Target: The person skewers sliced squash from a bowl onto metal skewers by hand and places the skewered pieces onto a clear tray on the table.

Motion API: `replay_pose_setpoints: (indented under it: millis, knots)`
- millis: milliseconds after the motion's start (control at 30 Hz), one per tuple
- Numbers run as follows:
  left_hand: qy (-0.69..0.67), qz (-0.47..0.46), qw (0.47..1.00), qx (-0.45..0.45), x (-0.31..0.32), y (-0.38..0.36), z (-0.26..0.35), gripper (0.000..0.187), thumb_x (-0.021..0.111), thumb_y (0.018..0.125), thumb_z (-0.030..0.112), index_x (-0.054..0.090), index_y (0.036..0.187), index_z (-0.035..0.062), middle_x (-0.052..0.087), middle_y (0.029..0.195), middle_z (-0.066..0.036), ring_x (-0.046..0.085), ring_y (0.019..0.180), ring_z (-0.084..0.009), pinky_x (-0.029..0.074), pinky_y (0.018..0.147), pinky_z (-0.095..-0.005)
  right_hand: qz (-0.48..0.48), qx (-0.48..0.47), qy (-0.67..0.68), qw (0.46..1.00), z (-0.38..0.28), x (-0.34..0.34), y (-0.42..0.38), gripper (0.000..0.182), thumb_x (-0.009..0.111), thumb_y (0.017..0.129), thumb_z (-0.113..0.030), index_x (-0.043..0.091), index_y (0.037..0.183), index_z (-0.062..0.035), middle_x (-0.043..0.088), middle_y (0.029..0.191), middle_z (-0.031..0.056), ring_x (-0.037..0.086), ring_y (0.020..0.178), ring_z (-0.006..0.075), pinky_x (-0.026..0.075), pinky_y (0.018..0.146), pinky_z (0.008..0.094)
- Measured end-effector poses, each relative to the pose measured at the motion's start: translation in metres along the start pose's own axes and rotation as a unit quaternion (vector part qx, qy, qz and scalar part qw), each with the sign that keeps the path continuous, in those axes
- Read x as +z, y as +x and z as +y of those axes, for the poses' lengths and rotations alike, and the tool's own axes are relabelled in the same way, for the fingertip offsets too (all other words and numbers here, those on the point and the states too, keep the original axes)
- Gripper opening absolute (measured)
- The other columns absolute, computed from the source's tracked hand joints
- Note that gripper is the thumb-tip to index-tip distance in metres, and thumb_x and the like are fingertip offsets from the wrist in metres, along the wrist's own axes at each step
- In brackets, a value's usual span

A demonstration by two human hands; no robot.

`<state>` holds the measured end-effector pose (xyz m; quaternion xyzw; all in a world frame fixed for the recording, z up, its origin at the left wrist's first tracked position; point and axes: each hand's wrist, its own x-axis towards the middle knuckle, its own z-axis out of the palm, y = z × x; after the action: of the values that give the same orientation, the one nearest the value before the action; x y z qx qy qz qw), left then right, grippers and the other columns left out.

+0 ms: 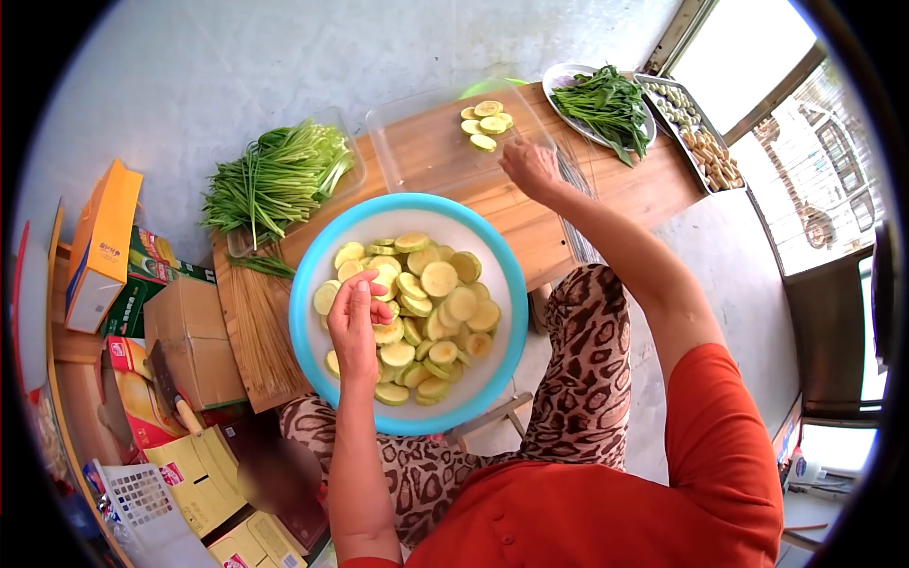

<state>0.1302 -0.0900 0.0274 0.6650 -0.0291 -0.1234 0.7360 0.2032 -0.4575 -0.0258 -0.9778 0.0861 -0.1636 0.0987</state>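
A large white basin with a blue rim holds many round zucchini slices. My left hand is above the slices at the basin's left side, its fingers curled in toward the thumb; anything between them is too small to make out. My right hand is at the right end of a clear plastic tray, fingers drawn together. What it holds, if anything, does not show. Several zucchini slices are grouped at that end of the tray, beside my right hand.
Thin bamboo skewers lie on the wooden table left of the basin. Behind are a pile of green stalks, a plate of leafy greens and a tray of skewered food. Boxes and a knife are at left.
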Motion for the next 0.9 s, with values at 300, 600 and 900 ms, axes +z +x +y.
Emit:
replay_pose_setpoints:
  millis: [300, 600, 900]
  knots:
    - [0.009, -0.024, 1.000, 0.012, 0.002, -0.003, -0.002, 0.028, 0.048, 0.098, 0.024, 0.060, 0.107, 0.0009, 0.056, 0.084, -0.004, 0.052, 0.063, -0.0066, 0.044, 0.057, -0.0207, -0.136, 0.047, -0.076, 0.987, -0.002, 0.013, -0.017, 0.021, 0.061, 0.081, -0.025, 0.064, 0.084, -0.0039, 0.067, 0.082, 0.0149, 0.065, 0.080, 0.0317, 0.050, 0.072, 0.0431]
    - [0.030, -0.043, 0.998, 0.022, 0.003, -0.002, 0.000, 0.025, 0.049, 0.097, 0.021, 0.060, 0.107, 0.0011, 0.057, 0.082, -0.003, 0.051, 0.063, -0.0063, 0.043, 0.056, -0.0201, -0.230, 0.206, 0.328, 0.893, 0.001, -0.011, -0.009, 0.011, 0.055, 0.081, -0.008, 0.062, 0.081, 0.0012, 0.067, 0.065, 0.0106, 0.058, 0.046, 0.0130, 0.044, 0.043, 0.0265]
    - [0.060, -0.064, 0.996, 0.036, 0.004, -0.005, -0.005, 0.022, 0.049, 0.097, 0.019, 0.061, 0.106, 0.0026, 0.058, 0.082, -0.002, 0.051, 0.063, -0.0053, 0.043, 0.056, -0.0198, -0.214, 0.193, 0.401, 0.870, -0.021, -0.045, -0.008, 0.011, 0.056, 0.081, -0.008, 0.062, 0.080, 0.0008, 0.065, 0.062, 0.0078, 0.053, 0.042, 0.0109, 0.039, 0.040, 0.0253]
